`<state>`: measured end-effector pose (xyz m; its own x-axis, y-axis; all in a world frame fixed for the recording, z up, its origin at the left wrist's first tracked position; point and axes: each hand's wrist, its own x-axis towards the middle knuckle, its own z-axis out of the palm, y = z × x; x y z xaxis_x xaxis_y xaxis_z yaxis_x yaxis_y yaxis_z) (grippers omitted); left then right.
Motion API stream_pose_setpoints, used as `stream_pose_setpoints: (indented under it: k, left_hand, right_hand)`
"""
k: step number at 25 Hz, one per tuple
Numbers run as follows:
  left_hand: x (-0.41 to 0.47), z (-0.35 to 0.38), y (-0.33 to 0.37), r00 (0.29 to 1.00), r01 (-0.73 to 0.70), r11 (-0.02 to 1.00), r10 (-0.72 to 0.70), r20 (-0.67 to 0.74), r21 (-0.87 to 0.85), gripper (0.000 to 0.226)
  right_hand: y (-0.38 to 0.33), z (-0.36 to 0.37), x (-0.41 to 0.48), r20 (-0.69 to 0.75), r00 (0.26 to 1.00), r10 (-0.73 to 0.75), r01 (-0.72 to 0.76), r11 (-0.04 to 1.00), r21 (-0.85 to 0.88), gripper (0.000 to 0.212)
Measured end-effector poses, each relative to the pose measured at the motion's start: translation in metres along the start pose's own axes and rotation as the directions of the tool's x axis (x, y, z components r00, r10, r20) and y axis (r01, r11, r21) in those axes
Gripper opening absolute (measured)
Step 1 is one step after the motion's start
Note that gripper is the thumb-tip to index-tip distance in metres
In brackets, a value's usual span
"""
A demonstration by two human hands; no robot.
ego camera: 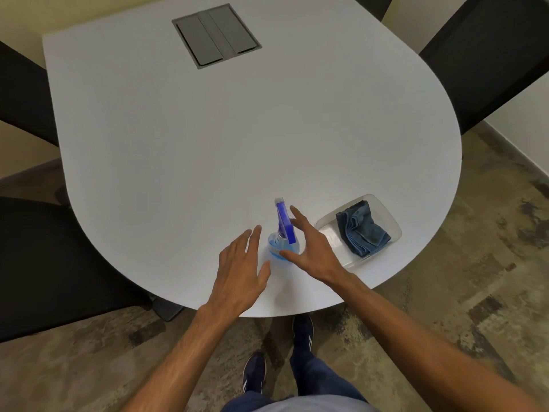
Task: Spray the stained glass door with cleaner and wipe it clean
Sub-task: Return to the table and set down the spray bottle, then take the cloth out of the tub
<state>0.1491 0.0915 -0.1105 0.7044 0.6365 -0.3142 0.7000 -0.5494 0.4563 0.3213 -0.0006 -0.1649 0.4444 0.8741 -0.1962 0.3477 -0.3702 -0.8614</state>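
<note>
The spray bottle [282,236] stands upright on the white table [178,144], low and right of centre in the frame, its blue trigger head pointing toward the top of the picture and pale blue liquid showing in its clear body. The right hand [309,248] sits just beside it on the right with fingers spread and loose, thumb reaching across the bottle's base; whether it touches the plastic cannot be told. The left hand [240,269] hovers on the bottle's other side, also released, holding nothing.

To the right, near the table's curved edge, a folded blue cloth [362,230] lies in a clear tray [326,230].

The bottle looks tall and narrow, so a careless brush from either open hand could probably tip it. A grip on the trigger rather than the neck might fire cleaner onto the table. The glass door is not in view.

No label, brand or writing can be read on the bottle, cloth or tray.
</note>
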Motion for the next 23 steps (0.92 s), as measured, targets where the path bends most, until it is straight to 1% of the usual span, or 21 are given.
stream_pose_setpoints:
  k: [1, 3, 6, 8, 9, 11, 13, 14, 17, 20, 21, 23]
  left_hand:
    - [-0.001, 0.001, 0.000, 1.000, 0.003, 1.000, -0.003, -0.006, 0.011, 0.072]
    - [-0.008, 0.008, 0.004, 1.000, 0.008, 0.999, -0.007, -0.028, 0.033, 0.067]
    - [-0.023, 0.025, 0.013, 0.997, -0.046, 0.996, 0.051, -0.057, 0.075, 0.061]
    - [-0.028, 0.042, 0.023, 0.991, -0.133, 0.989, 0.135, -0.025, 0.067, 0.062]
    - [-0.028, 0.050, 0.029, 0.984, -0.179, 0.982, 0.179, 0.007, 0.065, 0.062]
    - [-0.019, 0.066, 0.046, 0.962, -0.257, 0.964, 0.248, 0.111, 0.075, 0.062]
    - [-0.002, 0.080, 0.067, 0.930, -0.321, 0.943, 0.297, 0.217, 0.083, 0.064]
    - [0.009, 0.087, 0.076, 0.913, -0.352, 0.930, 0.315, 0.258, 0.108, 0.065]
    - [0.045, 0.111, 0.099, 0.871, -0.455, 0.850, 0.362, 0.333, 0.267, 0.073]
    - [0.075, 0.131, 0.106, 0.844, -0.523, 0.743, 0.383, 0.376, 0.417, 0.080]
    - [0.083, 0.135, 0.108, 0.837, -0.537, 0.711, 0.385, 0.388, 0.454, 0.079]
    - [0.094, 0.142, 0.108, 0.830, -0.551, 0.675, 0.384, 0.404, 0.490, 0.067]
  right_hand:
    - [0.004, -0.006, -0.003, -0.007, 1.000, 0.002, -0.002, 1.000, -0.017, 0.091]
    - [0.015, -0.020, -0.010, -0.058, 0.998, 0.029, -0.032, 0.999, -0.040, 0.084]
    - [0.036, -0.043, -0.020, -0.217, 0.975, 0.046, -0.070, 0.992, -0.104, 0.059]
    - [0.053, -0.060, -0.022, -0.319, 0.946, 0.050, -0.104, 0.983, -0.153, 0.042]
    - [0.061, -0.068, -0.021, -0.358, 0.931, 0.073, -0.142, 0.975, -0.170, 0.038]
    - [0.075, -0.084, -0.017, -0.412, 0.896, 0.163, -0.259, 0.947, -0.189, 0.035]
    - [0.090, -0.098, -0.009, -0.413, 0.878, 0.242, -0.360, 0.902, -0.236, 0.035]
    - [0.098, -0.103, -0.004, -0.392, 0.882, 0.262, -0.386, 0.879, -0.279, 0.034]
    - [0.114, -0.113, 0.016, -0.326, 0.887, 0.326, -0.438, 0.817, -0.374, 0.039]
    - [0.124, -0.116, 0.032, -0.304, 0.876, 0.374, -0.476, 0.769, -0.426, 0.043]
    - [0.127, -0.116, 0.036, -0.302, 0.871, 0.388, -0.488, 0.756, -0.437, 0.046]
    - [0.135, -0.116, 0.043, -0.303, 0.854, 0.422, -0.519, 0.724, -0.454, 0.051]
